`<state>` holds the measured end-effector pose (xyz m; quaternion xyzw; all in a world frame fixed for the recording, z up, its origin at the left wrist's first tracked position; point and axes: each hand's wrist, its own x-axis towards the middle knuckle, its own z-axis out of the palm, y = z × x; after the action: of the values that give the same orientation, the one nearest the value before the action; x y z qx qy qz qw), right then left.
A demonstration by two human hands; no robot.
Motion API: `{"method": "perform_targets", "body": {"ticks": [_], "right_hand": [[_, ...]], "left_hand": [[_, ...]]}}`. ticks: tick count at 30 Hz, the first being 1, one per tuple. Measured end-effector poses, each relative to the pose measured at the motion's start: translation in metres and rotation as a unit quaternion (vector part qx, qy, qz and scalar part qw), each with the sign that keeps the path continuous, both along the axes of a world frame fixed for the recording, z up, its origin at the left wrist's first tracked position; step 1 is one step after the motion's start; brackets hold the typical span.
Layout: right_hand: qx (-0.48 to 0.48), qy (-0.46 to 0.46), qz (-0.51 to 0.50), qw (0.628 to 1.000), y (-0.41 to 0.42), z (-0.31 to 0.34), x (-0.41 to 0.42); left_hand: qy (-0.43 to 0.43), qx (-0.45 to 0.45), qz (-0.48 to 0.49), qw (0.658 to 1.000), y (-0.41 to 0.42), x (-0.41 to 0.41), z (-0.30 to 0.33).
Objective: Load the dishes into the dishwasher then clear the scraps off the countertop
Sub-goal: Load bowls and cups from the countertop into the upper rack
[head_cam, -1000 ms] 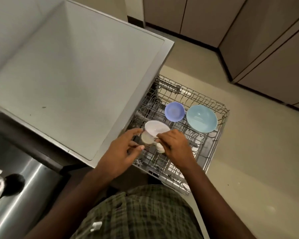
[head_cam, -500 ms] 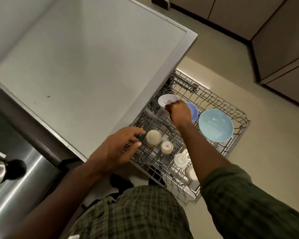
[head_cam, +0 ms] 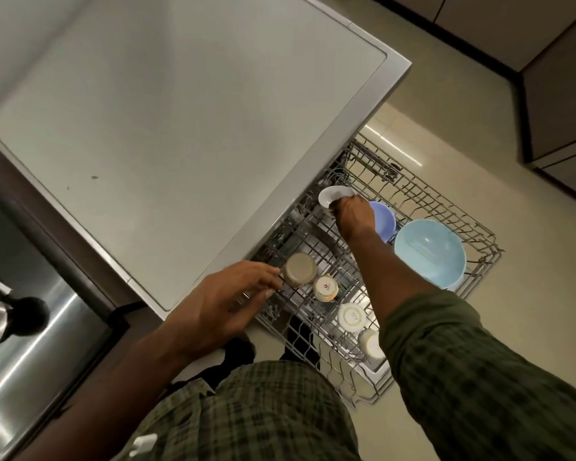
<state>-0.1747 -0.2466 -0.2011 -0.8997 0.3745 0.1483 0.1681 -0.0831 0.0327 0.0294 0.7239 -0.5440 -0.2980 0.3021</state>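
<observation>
The small white ceramic bowl [head_cam: 334,195], carried from the wire dishwasher rack's [head_cam: 473,227] near side to its far corner beside the lavender bowl [head_cam: 384,217], remains gripped by the right hand [head_cam: 354,216], while the left hand [head_cam: 220,304], fingers loosely extended, touches an upturned beige cup [head_cam: 300,269], so loading continues.

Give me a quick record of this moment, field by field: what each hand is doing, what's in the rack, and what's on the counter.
right hand: right hand grips the white bowl at the far end of the dishwasher rack
left hand: left hand has its fingertips at a glass jar standing in the rack
other rack contents: purple bowl, light blue bowl, three more cups or jars
countertop: countertop shows a few small dark specks
sink: steel sink at left
</observation>
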Motion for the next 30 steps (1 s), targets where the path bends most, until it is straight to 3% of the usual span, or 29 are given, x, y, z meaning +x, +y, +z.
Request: {"method": "perform_targets", "body": {"ticks": [6, 14, 21, 26, 30], "right_hand": [[0.058, 0.0, -0.031, 0.998, 0.008, -0.008, -0.004], [0.049, -0.04, -0.019, 0.998, 0.03, 0.011, -0.015], [0.041, -0.248, -0.096, 0.963, 0.073, 0.049, -0.036], [0.021, -0.46, -0.086, 0.884, 0.125, 0.117, -0.037], [0.042, -0.535, -0.051, 0.842, 0.173, 0.167, -0.014]], "left_hand": [[0.0, 0.018, 0.01, 1.0, 0.004, 0.003, 0.0], [0.001, -0.015, 0.018, 1.0, 0.008, 0.005, 0.004], [-0.005, -0.046, -0.003, 0.999, 0.035, 0.008, 0.001], [0.019, -0.067, 0.046, 0.997, 0.067, 0.022, 0.004], [0.049, -0.081, 0.11, 0.989, 0.104, 0.039, 0.012]]}}
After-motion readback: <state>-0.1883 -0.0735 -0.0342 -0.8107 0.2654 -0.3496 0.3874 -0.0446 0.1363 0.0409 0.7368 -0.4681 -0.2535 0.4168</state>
